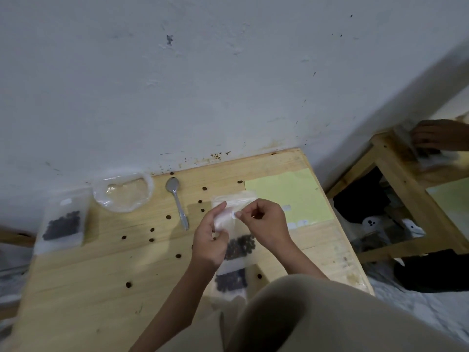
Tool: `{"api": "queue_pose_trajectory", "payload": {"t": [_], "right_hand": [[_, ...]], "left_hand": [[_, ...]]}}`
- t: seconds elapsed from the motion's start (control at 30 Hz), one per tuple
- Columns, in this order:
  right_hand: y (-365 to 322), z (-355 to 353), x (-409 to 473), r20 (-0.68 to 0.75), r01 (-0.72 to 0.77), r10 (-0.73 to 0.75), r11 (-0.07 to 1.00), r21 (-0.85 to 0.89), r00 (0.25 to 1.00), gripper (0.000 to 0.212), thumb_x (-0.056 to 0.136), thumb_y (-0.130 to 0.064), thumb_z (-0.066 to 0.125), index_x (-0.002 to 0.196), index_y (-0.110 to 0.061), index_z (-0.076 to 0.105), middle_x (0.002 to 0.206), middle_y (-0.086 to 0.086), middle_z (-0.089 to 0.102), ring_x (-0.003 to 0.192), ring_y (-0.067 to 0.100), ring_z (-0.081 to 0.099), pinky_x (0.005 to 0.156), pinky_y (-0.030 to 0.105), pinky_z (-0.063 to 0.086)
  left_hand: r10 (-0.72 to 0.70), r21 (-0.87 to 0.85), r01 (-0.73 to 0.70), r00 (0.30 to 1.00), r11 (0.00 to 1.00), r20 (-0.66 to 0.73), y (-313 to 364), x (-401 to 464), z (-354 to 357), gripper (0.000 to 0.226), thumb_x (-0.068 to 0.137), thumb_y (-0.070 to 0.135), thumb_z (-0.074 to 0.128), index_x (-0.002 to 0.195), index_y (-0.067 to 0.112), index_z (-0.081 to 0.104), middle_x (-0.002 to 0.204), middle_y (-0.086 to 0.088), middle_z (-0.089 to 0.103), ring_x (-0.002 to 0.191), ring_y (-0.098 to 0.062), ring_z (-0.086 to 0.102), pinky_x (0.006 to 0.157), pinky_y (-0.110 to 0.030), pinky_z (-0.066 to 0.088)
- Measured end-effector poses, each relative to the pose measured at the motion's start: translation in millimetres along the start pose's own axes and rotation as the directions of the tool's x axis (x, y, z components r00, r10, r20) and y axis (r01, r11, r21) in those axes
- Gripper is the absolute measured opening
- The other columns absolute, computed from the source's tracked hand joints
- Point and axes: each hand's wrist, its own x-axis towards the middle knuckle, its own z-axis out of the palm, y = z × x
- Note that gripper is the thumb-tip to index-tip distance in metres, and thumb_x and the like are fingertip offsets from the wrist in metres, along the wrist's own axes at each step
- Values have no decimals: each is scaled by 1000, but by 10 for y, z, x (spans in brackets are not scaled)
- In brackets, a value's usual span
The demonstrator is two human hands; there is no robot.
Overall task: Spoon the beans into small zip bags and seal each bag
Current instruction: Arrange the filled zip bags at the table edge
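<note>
Knee (317, 313) nearest; left hand (210, 240), right hand (266, 224) both pinching zip bag (236, 240).

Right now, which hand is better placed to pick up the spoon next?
Probably the left hand: it is nearer the spoon, lying to its left. Both hands, the right hand too, pinch the bag.

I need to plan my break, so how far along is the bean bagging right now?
Mostly done, it seems. One filled bag lies at the table's left edge, another near the person. The left hand and right hand pinch the top of a third bag holding beans, apparently sealing it. The spoon lies idle and the large plastic bag looks empty. Left: finish that seal; loose beans dot the table.
</note>
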Motion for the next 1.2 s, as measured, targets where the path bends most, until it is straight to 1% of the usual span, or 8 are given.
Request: {"api": "queue_pose_trajectory", "payload": {"t": [0.13,0.3,0.5,0.67,0.83,1.0,1.13,1.2], "right_hand": [[-30,68,-75,-13,15,-16,998,-60,1000,16,75,-23,77,68,-15,65,66,-6,65,56,2,55,58,13,42],[-109,182,-214,-26,74,-76,993,-95,997,19,74,-23,78,65,-18,62,61,-9,61,53,-1,53,55,10,41],[-215,395,-449,-35,114,-117,991,-74,992,22,70,-25,82,70,-16,62,61,-8,61,55,0,53,56,13,45],[-303,663,-620,-69,180,-184,982,-56,981,23,70,-21,83,72,-16,61,63,-6,60,60,1,54,58,11,43],[-372,986,-702,-116,263,-277,957,-119,954,29,71,-23,81,79,-30,54,85,-9,60,76,3,57,65,7,40],[-499,1396,-849,27,188,-189,982,35,982,24,79,-20,74,89,-26,54,90,-8,64,77,6,64,69,16,49],[-554,1765,-997,227,90,-111,991,101,968,39,79,-11,73,105,-32,54,86,4,66,68,22,66,65,30,58],[-585,1979,-1037,248,58,-88,991,123,965,43,78,-7,74,109,-32,56,86,8,64,70,25,65,67,32,59]], "left_hand": [[8,-80,-9,1000,997,-13,32,-116,-34,58,87,-14,45,128,26,54,126,17,53,73,22,54,63,-4,44],[-9,-174,-6,997,985,-82,61,-186,-154,34,87,2,62,104,31,63,115,16,62,110,10,53,85,-8,44],[-152,-308,87,969,947,-194,74,-245,-402,17,80,4,70,92,16,66,99,-5,70,99,-14,65,87,-26,51],[-179,-338,99,960,936,-214,55,-313,-754,19,80,0,69,88,17,65,89,-3,70,86,-10,66,80,-20,50],[-219,-370,121,947,921,-234,12,-362,-1226,18,81,3,70,91,18,66,91,4,69,86,-5,64,75,-17,49],[-272,-480,114,923,870,-272,-80,-372,-1773,17,80,6,71,94,13,68,96,-5,70,95,-21,66,87,-34,52],[-258,-497,79,918,864,-303,-179,-361,-2239,20,84,10,67,103,16,64,101,-1,67,93,-16,63,76,-28,52],[-234,-459,64,917,886,-324,-284,-341,-2453,26,85,11,66,109,19,61,106,3,64,96,-11,61,72,-23,48]]}}
